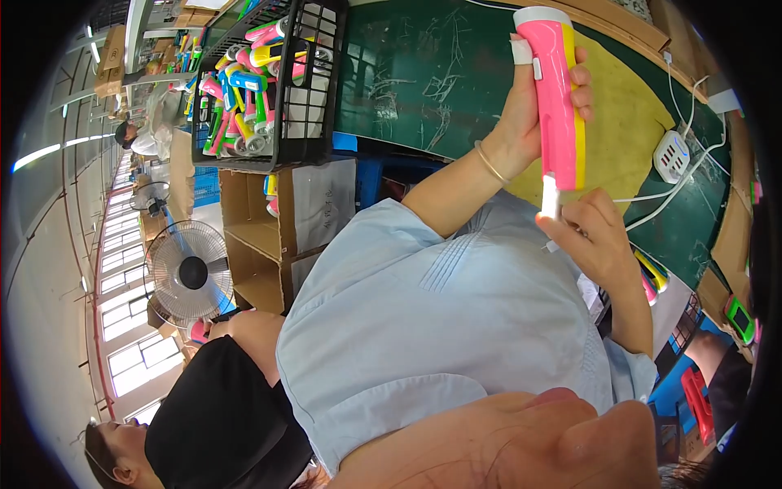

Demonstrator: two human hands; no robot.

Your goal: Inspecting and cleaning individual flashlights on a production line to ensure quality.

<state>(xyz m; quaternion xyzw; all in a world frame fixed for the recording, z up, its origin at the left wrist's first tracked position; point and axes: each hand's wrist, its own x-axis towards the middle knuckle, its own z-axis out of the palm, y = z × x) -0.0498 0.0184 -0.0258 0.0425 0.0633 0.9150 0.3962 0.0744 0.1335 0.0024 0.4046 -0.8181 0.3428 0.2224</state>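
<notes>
A pink and yellow flashlight (557, 106) with a white head is held up over the table. My left hand (529, 114) is wrapped round its body, the thumb along one side with white tape on it and the fingertips on the yellow side. At the lower end of the flashlight, my right hand (601, 236) is closed, its thumb and fingers pinching a bright white piece (551, 197) that touches that end. Glare hides the exact shape of this piece. A thin white cable (639, 199) runs up to the right hand; its end is hidden by the fingers.
A black plastic basket (305, 151) of colourful flashlights stands left. Right, a white USB charger (673, 156) with cables lies on the green tabletop (415, 73), near a yellow sheet (619, 98). A fan (191, 273), cardboard boxes (252, 216) and a co-worker in black (220, 407) are at left.
</notes>
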